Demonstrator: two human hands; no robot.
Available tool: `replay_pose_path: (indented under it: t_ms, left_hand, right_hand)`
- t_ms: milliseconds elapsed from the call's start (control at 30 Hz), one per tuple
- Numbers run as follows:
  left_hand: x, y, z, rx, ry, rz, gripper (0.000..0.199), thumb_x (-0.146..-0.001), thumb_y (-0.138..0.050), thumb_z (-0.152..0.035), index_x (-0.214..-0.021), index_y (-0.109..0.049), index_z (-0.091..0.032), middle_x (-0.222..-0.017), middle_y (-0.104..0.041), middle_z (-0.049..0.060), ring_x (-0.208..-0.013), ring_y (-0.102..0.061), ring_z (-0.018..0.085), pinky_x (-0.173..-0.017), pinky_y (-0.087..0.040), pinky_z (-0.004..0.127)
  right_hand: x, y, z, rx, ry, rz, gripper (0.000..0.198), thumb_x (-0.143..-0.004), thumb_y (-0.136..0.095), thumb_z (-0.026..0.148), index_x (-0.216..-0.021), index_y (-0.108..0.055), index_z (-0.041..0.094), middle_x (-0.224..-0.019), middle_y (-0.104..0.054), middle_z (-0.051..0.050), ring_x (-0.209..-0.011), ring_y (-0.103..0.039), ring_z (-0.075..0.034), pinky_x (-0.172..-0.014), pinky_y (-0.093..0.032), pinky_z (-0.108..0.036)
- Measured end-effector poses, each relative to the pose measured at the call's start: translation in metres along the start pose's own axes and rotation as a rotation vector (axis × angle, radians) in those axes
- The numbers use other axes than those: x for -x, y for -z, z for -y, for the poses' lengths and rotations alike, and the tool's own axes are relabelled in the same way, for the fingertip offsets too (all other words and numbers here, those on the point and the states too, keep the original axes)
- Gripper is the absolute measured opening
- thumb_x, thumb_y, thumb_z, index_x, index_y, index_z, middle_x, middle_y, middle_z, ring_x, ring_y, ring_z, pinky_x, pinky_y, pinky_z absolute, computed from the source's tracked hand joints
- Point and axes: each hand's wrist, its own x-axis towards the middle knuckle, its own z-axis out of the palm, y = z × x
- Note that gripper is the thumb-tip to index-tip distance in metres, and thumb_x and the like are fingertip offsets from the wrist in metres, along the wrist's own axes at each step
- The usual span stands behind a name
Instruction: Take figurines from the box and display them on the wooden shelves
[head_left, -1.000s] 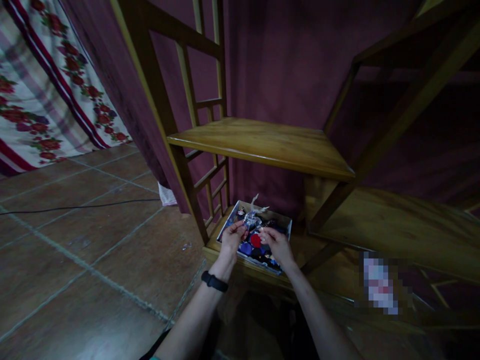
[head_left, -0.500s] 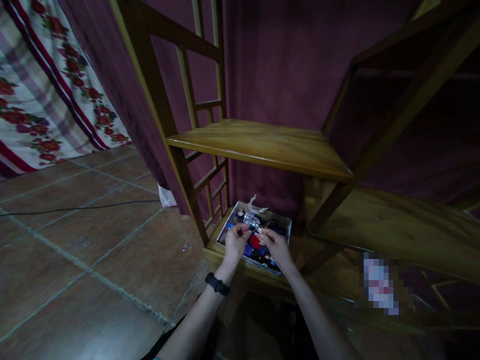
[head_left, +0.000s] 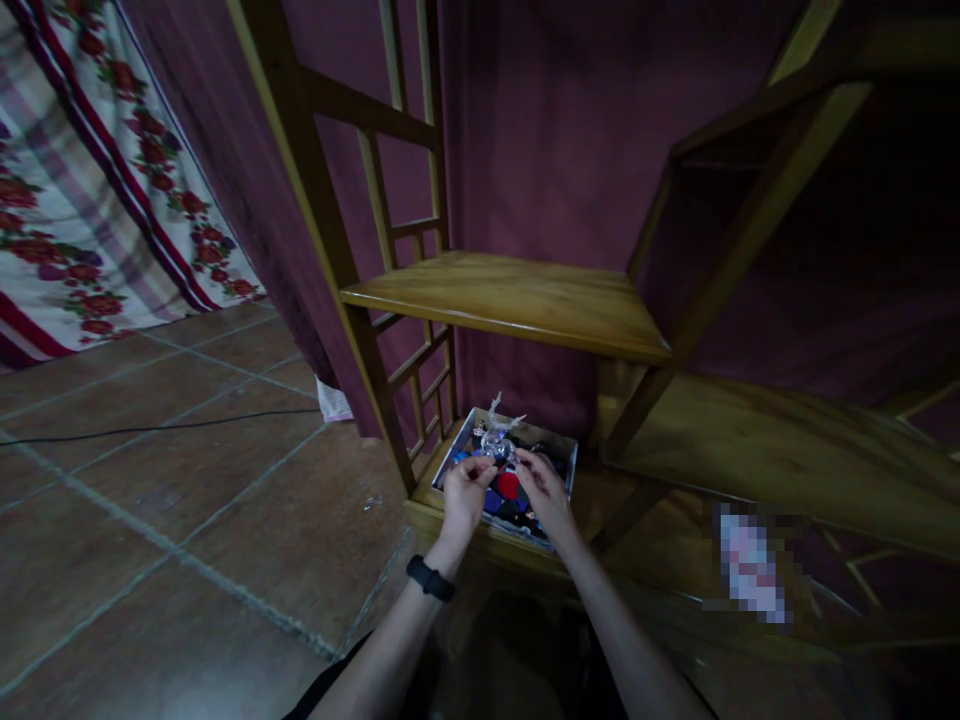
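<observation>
Dim room with maroon curtains behind a wooden shelf unit (head_left: 517, 300); brown tiled floor (head_left: 187, 500) to the left, with a black cable (head_left: 150, 430) lying across it and a floral cloth (head_left: 97, 230) hanging beyond. On the lowest shelf level sits a shallow open box (head_left: 566, 455), filled with small items in red, blue and dark colours; individual pieces are too small to identify.

Both hands are over the box. The left hand (head_left: 463, 492), with a black wristband (head_left: 430, 578) on its forearm, has its fingers curled and pinched at the near-left part of the contents. The right hand (head_left: 545, 488) is beside it, fingers likewise bent. Between the fingertips of both hands, just above the box contents, is a clear crinkled wrapper (head_left: 499, 437), its twisted ends pointing up toward the back edge of the box. Both hands appear to grip it; exact contact points cannot be resolved.

A blurred patch lies at lower right.
</observation>
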Motion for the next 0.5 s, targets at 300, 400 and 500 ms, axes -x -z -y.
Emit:
replay_pose_path:
  t_ms: [300, 400, 500]
  left_hand:
    - [0.043, 0.017, -0.018, -0.158, -0.107, 0.010, 0.018, -0.061, -0.072, -0.027, -0.076, -0.068, -0.017, -0.078, -0.068, 0.006, -0.076, -0.060, 0.019, -0.076, -0.045, 0.032]
    - [0.065, 0.022, -0.016, -0.209, -0.113, 0.032, 0.022, -0.062, -0.071, -0.030, -0.078, -0.067, -0.016, -0.079, -0.068, 0.006, -0.077, -0.061, 0.020, -0.076, -0.046, 0.032]
    - [0.091, 0.028, -0.014, -0.273, -0.101, 0.065, 0.025, -0.063, -0.071, -0.034, -0.081, -0.066, -0.017, -0.078, -0.068, 0.005, -0.075, -0.062, 0.020, -0.075, -0.046, 0.032]
  right_hand:
    - [0.037, -0.002, -0.013, -0.112, -0.134, 0.122, 0.043, -0.077, -0.057, 0.041, -0.115, -0.060, 0.020, -0.077, -0.065, -0.001, -0.067, -0.057, -0.014, -0.066, -0.048, -0.027]
    - [0.056, 0.002, -0.004, -0.136, -0.124, 0.094, 0.039, -0.077, -0.058, 0.038, -0.111, -0.062, 0.021, -0.080, -0.066, -0.001, -0.068, -0.058, -0.014, -0.067, -0.048, -0.027]
    - [0.081, 0.005, 0.006, -0.118, -0.125, 0.038, 0.035, -0.078, -0.057, 0.037, -0.110, -0.063, 0.023, -0.087, -0.068, -0.002, -0.072, -0.060, -0.016, -0.070, -0.050, -0.029]
